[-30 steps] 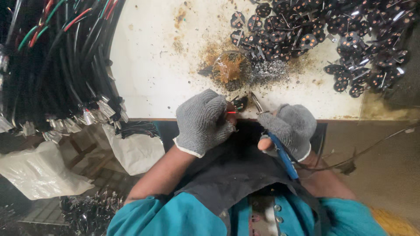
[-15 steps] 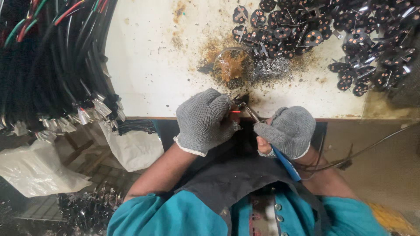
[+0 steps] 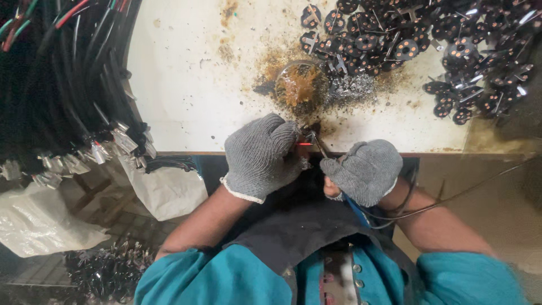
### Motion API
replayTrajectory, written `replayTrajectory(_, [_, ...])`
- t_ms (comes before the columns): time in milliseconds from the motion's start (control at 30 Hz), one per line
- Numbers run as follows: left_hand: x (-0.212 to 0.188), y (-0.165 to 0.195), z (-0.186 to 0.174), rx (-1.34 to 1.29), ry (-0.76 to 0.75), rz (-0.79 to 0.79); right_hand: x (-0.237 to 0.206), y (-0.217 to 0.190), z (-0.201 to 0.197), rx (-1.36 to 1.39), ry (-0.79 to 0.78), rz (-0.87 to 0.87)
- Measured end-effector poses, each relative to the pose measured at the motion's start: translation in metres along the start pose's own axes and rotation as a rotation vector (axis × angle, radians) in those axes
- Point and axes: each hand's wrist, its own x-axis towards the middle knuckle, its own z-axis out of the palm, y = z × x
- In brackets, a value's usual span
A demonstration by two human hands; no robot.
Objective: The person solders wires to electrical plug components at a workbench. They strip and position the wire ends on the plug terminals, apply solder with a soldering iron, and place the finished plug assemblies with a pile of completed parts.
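Soldering iron [image 3: 324, 152] with blue handle gripped in gloved right hand [image 3: 364, 171], tip meeting small black part [image 3: 311, 131] and red wire [image 3: 305, 144] pinched in closed, gloved left hand [image 3: 262, 153] at near tabletop [image 3: 192, 85] edge. Beyond, rusty flux-stained dish [image 3: 299, 87], heaped black round parts [image 3: 429, 42]; black cable bundle [image 3: 62, 79] hanging left.
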Motion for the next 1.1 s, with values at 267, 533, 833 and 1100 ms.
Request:
replayTrajectory(267, [-0.001,-0.001,-0.001,0.01,0.005,-0.003,0.001,-0.017,-0.017,-0.33,0.164,-0.153])
replayTrajectory(533, [0.0,0.0,0.0,0.037,0.003,-0.007,0.002,-0.035,-0.025,-0.296,0.23,-0.119])
replayTrajectory(833, [-0.002,-0.003,0.002,0.022,0.014,0.013,0.003,-0.033,-0.026,-0.485,0.286,-0.37])
replayTrajectory(1100, [-0.001,-0.002,0.003,0.026,0.03,0.022,0.007,-0.046,-0.033,-0.357,0.213,-0.199])
